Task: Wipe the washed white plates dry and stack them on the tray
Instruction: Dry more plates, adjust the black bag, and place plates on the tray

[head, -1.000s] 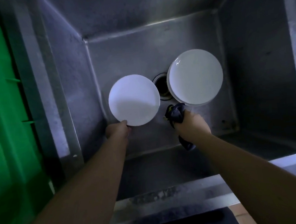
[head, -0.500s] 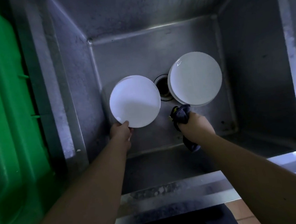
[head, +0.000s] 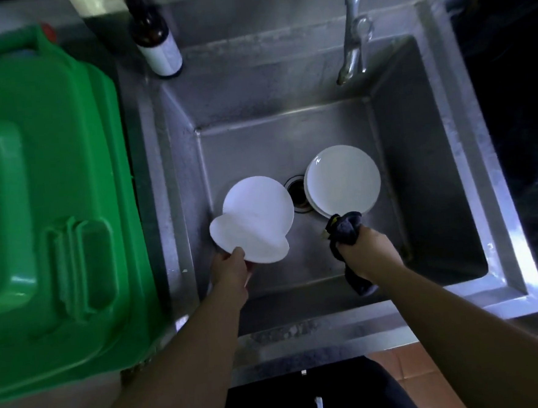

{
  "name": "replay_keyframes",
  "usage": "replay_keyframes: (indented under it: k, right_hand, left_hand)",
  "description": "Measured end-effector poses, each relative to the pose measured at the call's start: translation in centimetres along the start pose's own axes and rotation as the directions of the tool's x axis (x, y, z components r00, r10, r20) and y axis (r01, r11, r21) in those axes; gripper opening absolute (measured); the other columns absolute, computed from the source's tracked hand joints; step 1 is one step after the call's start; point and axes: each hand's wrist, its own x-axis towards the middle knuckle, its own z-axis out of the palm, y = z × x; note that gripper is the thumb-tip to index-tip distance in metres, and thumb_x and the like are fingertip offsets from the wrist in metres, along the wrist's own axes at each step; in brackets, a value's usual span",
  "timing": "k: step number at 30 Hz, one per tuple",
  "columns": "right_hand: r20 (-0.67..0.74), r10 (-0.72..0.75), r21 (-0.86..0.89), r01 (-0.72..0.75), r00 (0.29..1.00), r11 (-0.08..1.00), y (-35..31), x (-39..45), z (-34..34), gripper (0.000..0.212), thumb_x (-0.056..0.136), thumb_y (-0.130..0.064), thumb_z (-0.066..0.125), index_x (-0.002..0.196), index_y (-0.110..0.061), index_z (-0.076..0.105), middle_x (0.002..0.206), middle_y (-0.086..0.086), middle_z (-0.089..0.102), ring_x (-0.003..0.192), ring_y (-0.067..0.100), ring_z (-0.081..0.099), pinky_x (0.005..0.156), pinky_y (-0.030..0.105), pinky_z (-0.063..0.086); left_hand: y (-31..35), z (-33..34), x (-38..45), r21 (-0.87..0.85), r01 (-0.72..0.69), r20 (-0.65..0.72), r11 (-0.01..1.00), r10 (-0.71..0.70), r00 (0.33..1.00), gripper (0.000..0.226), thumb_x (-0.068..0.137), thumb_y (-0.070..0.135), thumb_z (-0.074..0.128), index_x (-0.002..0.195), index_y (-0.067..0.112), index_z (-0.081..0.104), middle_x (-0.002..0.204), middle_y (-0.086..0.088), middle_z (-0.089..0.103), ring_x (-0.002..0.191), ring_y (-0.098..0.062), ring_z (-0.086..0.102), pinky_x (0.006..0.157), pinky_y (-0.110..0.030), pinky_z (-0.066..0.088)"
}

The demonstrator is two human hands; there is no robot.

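Inside the steel sink (head: 418, 168) my left hand (head: 230, 267) pinches the near rim of a white plate (head: 248, 243), lifted and shifted toward me off another white plate (head: 261, 198) lying beneath it. To the right of the drain (head: 297, 197), a stack of white plates (head: 344, 179) rests on the sink floor. My right hand (head: 366, 251) grips a bunched dark cloth (head: 344, 230) just in front of that stack. No tray is in view.
A big green plastic lid or bin (head: 45, 203) fills the counter on the left. A dark bottle with a white label (head: 155, 36) stands behind the sink's left corner. The tap (head: 353, 35) hangs over the basin's back right.
My left hand has drawn the top plate toward me, uncovering a second plate under it. The view has tilted up, bringing the tap and bottle into sight. My right hand with the cloth has hardly moved.
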Motion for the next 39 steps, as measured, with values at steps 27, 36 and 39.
replay_keyframes:
  k: [27,36,39]
  right_hand:
    - [-0.397,-0.441,0.225,0.551,0.805,0.803,-6.5,-14.8,-17.9,0.034,0.096,-0.052,0.065,0.108,-0.021,0.06,0.092,0.003,0.072,0.086,0.028,0.068,0.081,0.044,0.058]
    - [-0.355,-0.716,0.023,0.771,0.601,0.637,-5.5,-14.6,-21.7,0.069,0.096,-0.073,0.039,0.146,-0.026,0.053,0.146,0.002,0.06,0.139,0.026,0.051,0.113,0.047,0.043]
    - [-0.297,-0.723,0.029,0.763,0.624,0.646,-5.5,-15.0,-21.8,0.092,0.089,-0.083,0.021,0.164,-0.03,0.032,0.171,-0.004,0.031,0.16,0.018,0.019,0.129,0.046,0.019]
  left_hand:
    - [6.1,-0.6,-29.3,-0.192,-0.329,0.386,0.924,0.38,0.841,0.027,0.096,-0.004,0.05,0.12,0.0,0.062,0.12,-0.021,0.068,0.104,-0.035,0.07,0.077,-0.05,0.063]
    - [5.8,2.9,-36.4,-0.27,-0.489,0.48,0.83,0.556,0.679,0.029,0.097,-0.005,0.051,0.097,0.01,0.075,0.092,-0.014,0.071,0.088,-0.028,0.071,0.093,-0.054,0.06]
    - [6.0,3.2,-37.4,-0.258,-0.533,0.476,0.806,0.586,0.656,0.042,0.096,-0.006,0.049,0.084,0.018,0.08,0.089,-0.013,0.072,0.081,-0.026,0.072,0.088,-0.051,0.058]
